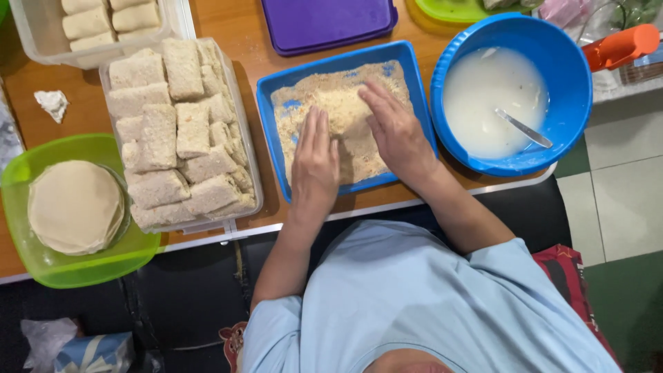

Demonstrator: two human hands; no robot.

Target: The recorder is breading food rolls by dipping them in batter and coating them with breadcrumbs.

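Your left hand (315,162) lies flat, fingers together and extended, palm down on the breadcrumbs in the blue rectangular tray (273,93); it grips nothing. At the far left of the wooden table (235,31), a green container (21,179) holds a stack of round pale wrappers (74,206). Above it, a small crumpled white scrap (52,103) lies on the bare wood. At the top left, a clear container (27,34) holds uncoated pale rolls (86,22). Beside the green container, a clear rectangular container (251,148) is packed with crumb-coated rolls (176,131), laid in rows and stacked. Just right of it stands the blue rectangular tray, its floor covered with breadcrumbs (304,93). Between your two hands, a crumb-coated piece (344,114) lies in the crumbs; both hands press against it from either side. Your right hand (395,131) is open and flat, fingers together and angled toward the upper left, palm resting on that piece without closing around it. Above the tray lies a purple lid (324,21). To the right of the tray, touching its edge, a round blue bowl (573,69) holds a white liquid batter (483,97) with a metal spoon (523,128) resting in it. At the far right edge, an orange handle (620,45) points toward the bowl rim.
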